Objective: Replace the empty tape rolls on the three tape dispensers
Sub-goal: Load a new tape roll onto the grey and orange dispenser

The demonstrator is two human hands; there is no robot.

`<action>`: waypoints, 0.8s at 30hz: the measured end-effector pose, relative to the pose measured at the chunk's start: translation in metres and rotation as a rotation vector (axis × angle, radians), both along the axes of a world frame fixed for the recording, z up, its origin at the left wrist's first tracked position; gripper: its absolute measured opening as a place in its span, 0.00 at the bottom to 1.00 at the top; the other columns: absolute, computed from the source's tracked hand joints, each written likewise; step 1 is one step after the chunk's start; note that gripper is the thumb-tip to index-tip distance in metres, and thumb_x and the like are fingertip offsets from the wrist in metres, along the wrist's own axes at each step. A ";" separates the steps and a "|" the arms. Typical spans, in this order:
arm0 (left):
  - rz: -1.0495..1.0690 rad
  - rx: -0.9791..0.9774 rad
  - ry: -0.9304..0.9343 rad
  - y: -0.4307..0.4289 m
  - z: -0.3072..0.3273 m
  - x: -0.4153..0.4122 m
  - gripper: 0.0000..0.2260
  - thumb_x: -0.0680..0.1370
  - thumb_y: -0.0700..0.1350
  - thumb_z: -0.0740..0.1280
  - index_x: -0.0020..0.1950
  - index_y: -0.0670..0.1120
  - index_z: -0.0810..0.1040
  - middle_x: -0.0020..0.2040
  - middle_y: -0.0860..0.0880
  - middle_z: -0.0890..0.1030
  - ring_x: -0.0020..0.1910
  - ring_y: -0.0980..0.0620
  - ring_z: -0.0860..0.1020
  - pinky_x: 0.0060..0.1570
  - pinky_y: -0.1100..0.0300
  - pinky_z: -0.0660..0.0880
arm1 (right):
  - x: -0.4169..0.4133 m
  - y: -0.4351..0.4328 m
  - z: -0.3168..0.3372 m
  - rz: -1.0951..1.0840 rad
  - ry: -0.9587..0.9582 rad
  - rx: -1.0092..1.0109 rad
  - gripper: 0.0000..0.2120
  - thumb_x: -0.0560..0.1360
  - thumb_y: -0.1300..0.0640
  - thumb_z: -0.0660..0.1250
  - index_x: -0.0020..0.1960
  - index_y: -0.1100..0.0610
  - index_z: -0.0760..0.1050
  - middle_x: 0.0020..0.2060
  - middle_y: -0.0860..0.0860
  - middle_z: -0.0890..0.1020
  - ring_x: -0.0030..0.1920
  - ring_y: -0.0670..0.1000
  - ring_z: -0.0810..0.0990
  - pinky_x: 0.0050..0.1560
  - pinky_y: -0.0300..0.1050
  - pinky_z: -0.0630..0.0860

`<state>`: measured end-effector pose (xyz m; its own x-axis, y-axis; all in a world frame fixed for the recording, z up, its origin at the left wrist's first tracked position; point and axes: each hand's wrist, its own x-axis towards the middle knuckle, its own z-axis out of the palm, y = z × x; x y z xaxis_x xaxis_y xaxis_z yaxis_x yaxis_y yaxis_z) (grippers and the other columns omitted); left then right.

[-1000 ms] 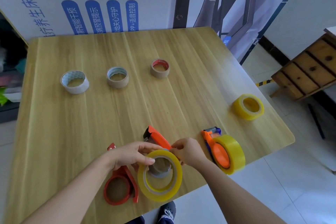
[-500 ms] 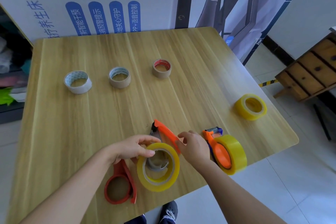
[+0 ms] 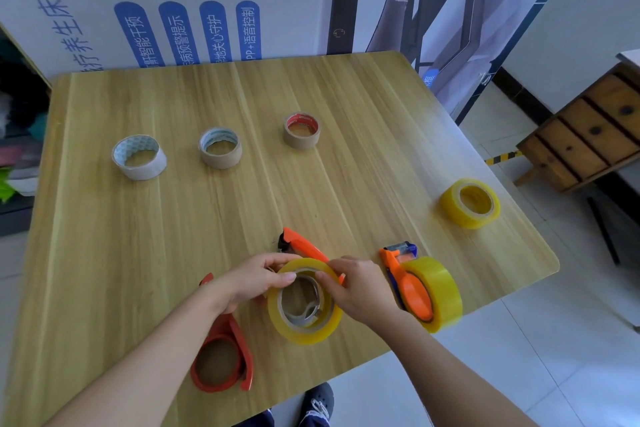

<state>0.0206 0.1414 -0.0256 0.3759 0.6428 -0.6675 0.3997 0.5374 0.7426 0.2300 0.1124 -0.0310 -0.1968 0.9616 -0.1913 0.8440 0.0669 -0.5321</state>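
A full yellow tape roll (image 3: 304,331) sits around the hub of an orange dispenser (image 3: 304,248) near the table's front edge. My left hand (image 3: 258,279) pinches the roll's upper left rim, and my right hand (image 3: 356,288) pinches its upper right rim. A red dispenser (image 3: 225,362) with an empty hub lies to the left, partly under my left wrist. To the right stands a third orange dispenser (image 3: 403,274) loaded with a yellow roll (image 3: 438,291). Another full yellow roll (image 3: 471,203) lies at the right edge.
Three nearly empty cardboard cores lie in a row farther back: a white one (image 3: 138,158), a brown one (image 3: 220,148) and a brown one with red inside (image 3: 302,130). The wooden table (image 3: 346,166) ends just below my hands. A wooden pallet (image 3: 588,135) stands at right.
My right hand has come back onto the yellow roll's rim after lifting off it. The roll has settled lower around the orange dispenser's hub. The camera has shifted slightly.
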 end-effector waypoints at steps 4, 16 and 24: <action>-0.030 0.016 0.000 -0.001 -0.004 0.006 0.16 0.79 0.42 0.66 0.65 0.55 0.76 0.59 0.52 0.80 0.60 0.55 0.77 0.59 0.62 0.72 | 0.005 -0.001 0.000 0.025 -0.032 0.017 0.17 0.78 0.42 0.61 0.48 0.53 0.82 0.37 0.49 0.79 0.36 0.51 0.78 0.38 0.52 0.76; 0.015 0.052 0.071 0.008 -0.015 0.002 0.15 0.80 0.44 0.65 0.66 0.55 0.75 0.56 0.55 0.79 0.55 0.57 0.75 0.51 0.66 0.69 | -0.014 0.018 0.006 -0.100 -0.066 -0.083 0.16 0.77 0.43 0.65 0.60 0.50 0.79 0.51 0.50 0.84 0.52 0.53 0.81 0.51 0.48 0.77; -0.046 0.180 0.383 0.000 -0.031 0.000 0.21 0.78 0.49 0.66 0.71 0.55 0.70 0.68 0.47 0.69 0.66 0.48 0.71 0.65 0.57 0.67 | -0.025 0.011 -0.008 -0.074 -0.103 -0.137 0.17 0.78 0.56 0.63 0.67 0.50 0.74 0.58 0.52 0.82 0.58 0.55 0.79 0.56 0.49 0.77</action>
<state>0.0206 0.1413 -0.0567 0.1540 0.7503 -0.6429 0.6855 0.3875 0.6164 0.2051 0.1230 -0.0391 -0.0987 0.9363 -0.3371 0.8946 -0.0649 -0.4421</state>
